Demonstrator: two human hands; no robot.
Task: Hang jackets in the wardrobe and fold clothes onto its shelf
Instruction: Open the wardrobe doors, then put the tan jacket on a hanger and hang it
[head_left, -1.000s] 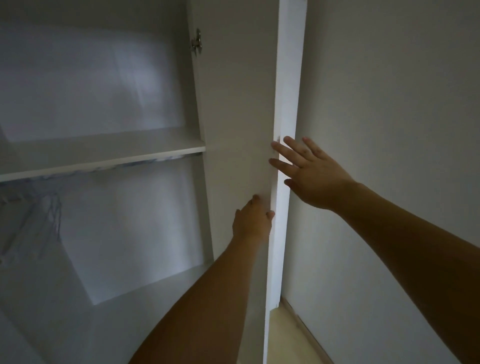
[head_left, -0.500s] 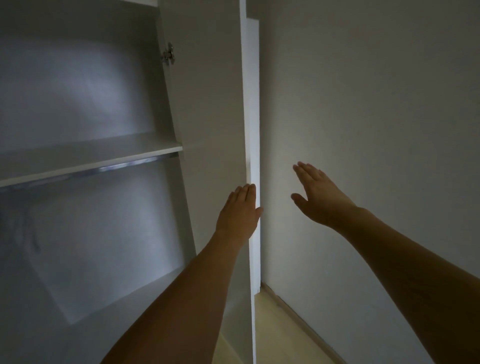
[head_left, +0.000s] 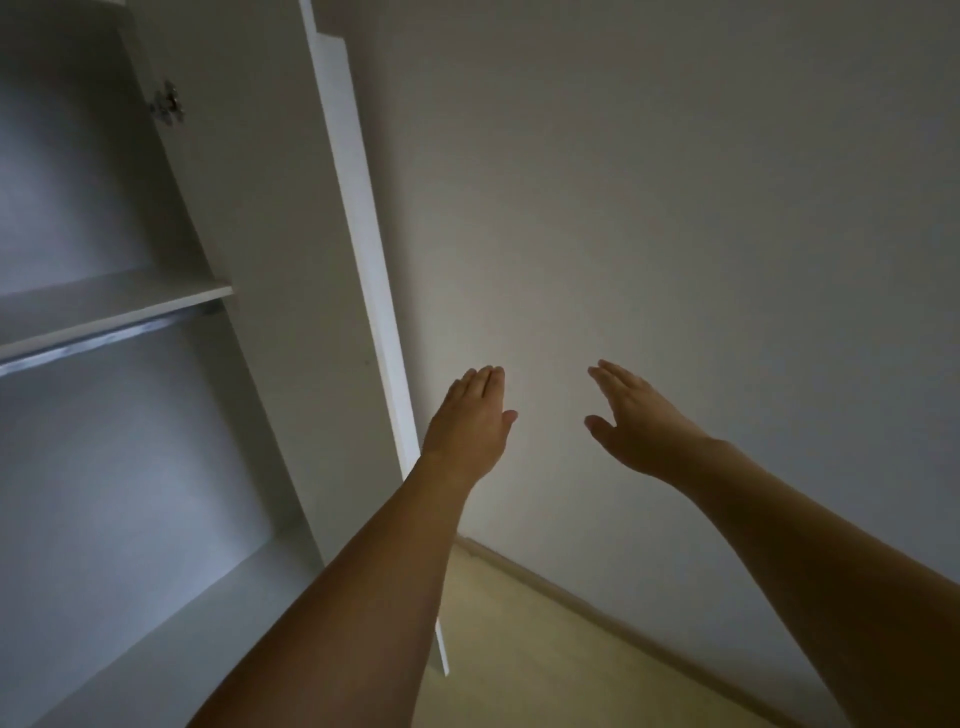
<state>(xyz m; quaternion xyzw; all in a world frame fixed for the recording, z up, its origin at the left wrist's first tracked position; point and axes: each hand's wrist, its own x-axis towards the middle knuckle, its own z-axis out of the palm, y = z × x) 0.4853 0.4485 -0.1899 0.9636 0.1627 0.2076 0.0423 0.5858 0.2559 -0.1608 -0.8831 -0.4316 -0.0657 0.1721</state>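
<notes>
Two hands, left (head_left: 470, 423) and right (head_left: 631, 421), flat-fingered, holding nothing, before grey wall (head_left: 675, 208); wardrobe (head_left: 130, 441) door (head_left: 363, 260) open, shelf (head_left: 104, 306) bare.

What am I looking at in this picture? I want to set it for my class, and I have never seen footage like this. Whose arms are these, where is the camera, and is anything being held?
The camera is worn on a person's head and looks forward and down, so the two bare arms belong to the wearer. There is no machine. The left hand and the right hand are both stretched out with straight fingers and hold nothing. On the left stands an open white wardrobe: its tall white door is swung out towards the plain grey wall. Inside are a white shelf, a metal hanging rail under it and a small metal hinge. No clothes show. A pale wooden floor is at the bottom.
</notes>
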